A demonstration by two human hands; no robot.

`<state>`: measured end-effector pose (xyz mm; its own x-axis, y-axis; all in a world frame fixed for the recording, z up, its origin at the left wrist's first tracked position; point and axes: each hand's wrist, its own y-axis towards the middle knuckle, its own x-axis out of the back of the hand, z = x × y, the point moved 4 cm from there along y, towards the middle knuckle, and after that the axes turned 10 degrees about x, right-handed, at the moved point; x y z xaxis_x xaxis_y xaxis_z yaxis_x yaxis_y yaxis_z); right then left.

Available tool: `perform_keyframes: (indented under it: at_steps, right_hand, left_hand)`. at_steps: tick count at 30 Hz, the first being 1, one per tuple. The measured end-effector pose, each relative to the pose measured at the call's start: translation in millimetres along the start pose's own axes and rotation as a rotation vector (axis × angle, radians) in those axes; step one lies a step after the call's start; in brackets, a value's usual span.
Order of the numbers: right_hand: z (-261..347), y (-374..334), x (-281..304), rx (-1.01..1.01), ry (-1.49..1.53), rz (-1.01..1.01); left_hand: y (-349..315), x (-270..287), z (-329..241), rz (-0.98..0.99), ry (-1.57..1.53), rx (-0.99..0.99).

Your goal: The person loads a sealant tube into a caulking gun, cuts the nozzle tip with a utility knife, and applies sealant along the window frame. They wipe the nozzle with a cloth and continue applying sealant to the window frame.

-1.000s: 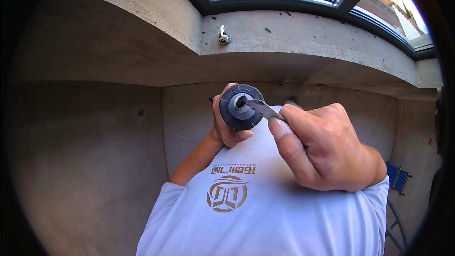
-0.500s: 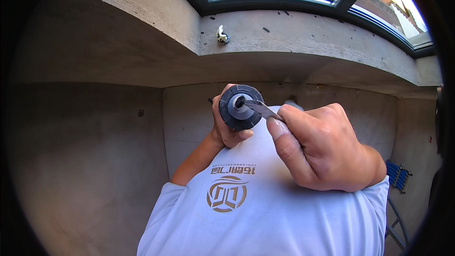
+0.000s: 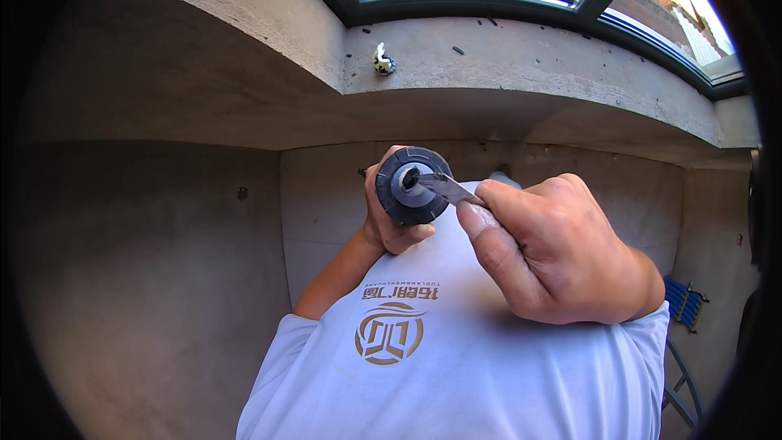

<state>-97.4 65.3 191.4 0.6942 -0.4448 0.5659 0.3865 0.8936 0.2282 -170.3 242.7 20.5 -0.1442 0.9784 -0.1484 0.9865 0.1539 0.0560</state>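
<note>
My left hand (image 3: 391,231) is wrapped round a caulking gun (image 3: 413,158), its round black end cap facing up at me in front of my chest. A pale grey nozzle stub stands in the middle of the cap, with black sealant (image 3: 410,180) in its opening. Between thumb and forefinger, my right hand (image 3: 562,253) pinches a thin metal scraper blade (image 3: 448,188). Black smears coat the blade, and its tip lies at the right rim of the nozzle opening. The gun's body is mostly hidden behind the cap and hand.
Ahead runs a concrete window ledge (image 3: 521,61) below a dark-framed window (image 3: 464,12). On it lie a crumpled white-and-black wad (image 3: 383,60) and small black scraps (image 3: 458,50). A blue rack-like object (image 3: 686,303) and a dark curved frame (image 3: 684,383) are at the lower right.
The blade and my right hand have shifted very slightly, and more black smear shows along the blade. The caulking gun and my left hand stay nearly still.
</note>
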Motion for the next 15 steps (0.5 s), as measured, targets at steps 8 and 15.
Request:
perform_keyframes:
  at_steps: [8, 15]
  right_hand:
    - [0.9, -2.0, 0.7, 0.0, -0.042, 0.002]
    - [1.1, -3.0, 1.0, -0.003, -0.061, -0.006]
  left_hand:
    - [-0.8, -0.1, 2.0, -0.003, 0.054, 0.02]
    - [0.5, -2.6, -0.1, 0.007, 0.024, 0.005]
